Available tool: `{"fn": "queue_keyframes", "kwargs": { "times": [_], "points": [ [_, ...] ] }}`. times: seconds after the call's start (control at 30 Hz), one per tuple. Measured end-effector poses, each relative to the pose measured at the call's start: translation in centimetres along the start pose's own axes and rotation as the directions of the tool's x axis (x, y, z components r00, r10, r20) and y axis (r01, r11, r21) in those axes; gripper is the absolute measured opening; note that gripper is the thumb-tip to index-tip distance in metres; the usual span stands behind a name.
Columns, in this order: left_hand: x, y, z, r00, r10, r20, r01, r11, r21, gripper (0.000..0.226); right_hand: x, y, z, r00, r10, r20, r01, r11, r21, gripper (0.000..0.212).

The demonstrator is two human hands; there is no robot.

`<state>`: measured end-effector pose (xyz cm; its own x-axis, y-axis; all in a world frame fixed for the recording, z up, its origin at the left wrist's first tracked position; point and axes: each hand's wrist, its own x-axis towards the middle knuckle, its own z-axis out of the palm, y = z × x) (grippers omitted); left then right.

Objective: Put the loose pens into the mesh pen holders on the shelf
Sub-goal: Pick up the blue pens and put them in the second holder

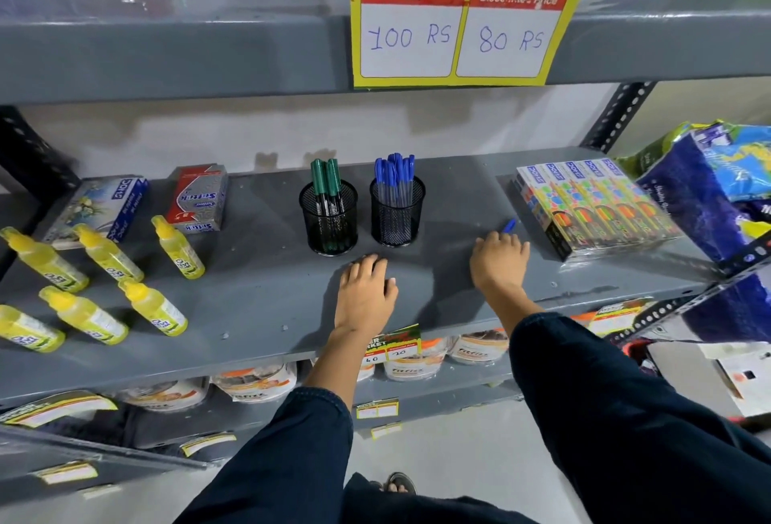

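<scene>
Two black mesh pen holders stand side by side on the grey shelf [258, 285]. The left holder [328, 220] has green pens in it, the right holder [396, 212] has several blue pens. My left hand [365, 292] lies flat on the shelf just in front of the holders, holding nothing. To the right of the holders, my right hand [500, 258] rests on the shelf with its fingers over a loose blue pen [509, 225]; only the pen's blue tip shows past the fingertips.
Yellow glue bottles [177, 246] lie scattered on the shelf's left part, behind them two boxes [198, 198]. A pack of colourful boxes [592, 206] lies at the right, next to blue bags [709, 189]. An upper shelf with a price sign [459, 35] hangs overhead.
</scene>
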<state>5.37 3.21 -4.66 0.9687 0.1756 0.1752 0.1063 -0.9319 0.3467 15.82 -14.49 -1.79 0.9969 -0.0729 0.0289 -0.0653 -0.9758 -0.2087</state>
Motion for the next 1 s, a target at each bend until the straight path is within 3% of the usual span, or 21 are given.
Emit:
{"fn": "queue_keyframes", "kwargs": {
  "times": [0.13, 0.23, 0.33, 0.43, 0.63, 0.73, 0.8, 0.87, 0.93, 1.0],
  "points": [
    [0.0, 0.0, 0.0, 1.0, 0.003, -0.002, -0.003, 1.0, -0.011, 0.035, -2.2, -1.3, 0.3, 0.984, -0.168, -0.063, 0.164, 0.984, -0.072, 0.028],
    [-0.1, 0.0, -0.1, 1.0, -0.002, 0.002, 0.002, 1.0, -0.017, 0.036, -3.1, -2.3, 0.4, 0.971, -0.225, -0.084, 0.225, 0.974, -0.009, 0.029],
    [-0.1, 0.0, -0.1, 1.0, -0.001, 0.009, 0.002, 1.0, -0.024, 0.036, -2.9, -2.8, -0.1, 0.986, -0.152, -0.065, 0.159, 0.978, 0.132, 0.031],
    [-0.2, 0.0, 0.0, 1.0, -0.004, 0.009, 0.004, 1.0, -0.024, 0.036, -2.2, -3.2, -0.9, 0.997, -0.016, 0.081, -0.001, 0.977, 0.215, 0.051],
    [-0.1, -0.1, 0.0, 1.0, 0.003, 0.015, -0.003, 0.999, -0.032, 0.036, -0.4, -4.3, -2.6, 0.97, 0.002, 0.242, -0.065, 0.965, 0.254, 0.045],
    [-0.2, -0.2, 0.0, 1.0, 0.004, 0.003, -0.003, 0.999, -0.042, 0.037, 0.7, -5.4, -4.6, 0.997, 0.018, 0.08, -0.053, 0.885, 0.463, 0.032],
    [-0.2, -0.1, -0.1, 1.0, 0.015, -0.008, -0.016, 0.998, -0.057, 0.037, 1.4, -6.8, -6.7, 0.991, -0.012, -0.132, 0.092, 0.777, 0.623, 0.031],
    [-0.3, -0.1, -0.2, 0.999, 0.03, -0.014, -0.031, 0.998, -0.063, 0.036, 1.8, -8.4, -8.5, 0.963, -0.065, -0.263, 0.247, 0.612, 0.751, 0.044],
    [-0.4, 0.0, -0.1, 0.999, 0.027, -0.028, -0.029, 0.998, -0.063, 0.036, 1.7, -9.8, -9.6, 0.918, -0.136, -0.372, 0.387, 0.499, 0.775, 0.048],
    [-0.4, 0.1, -0.2, 0.999, 0.006, -0.038, -0.009, 0.996, -0.089, 0.035, 1.5, -11.1, -10.2, 0.875, -0.185, -0.448, 0.476, 0.502, 0.722, 0.046]
  ]
}}
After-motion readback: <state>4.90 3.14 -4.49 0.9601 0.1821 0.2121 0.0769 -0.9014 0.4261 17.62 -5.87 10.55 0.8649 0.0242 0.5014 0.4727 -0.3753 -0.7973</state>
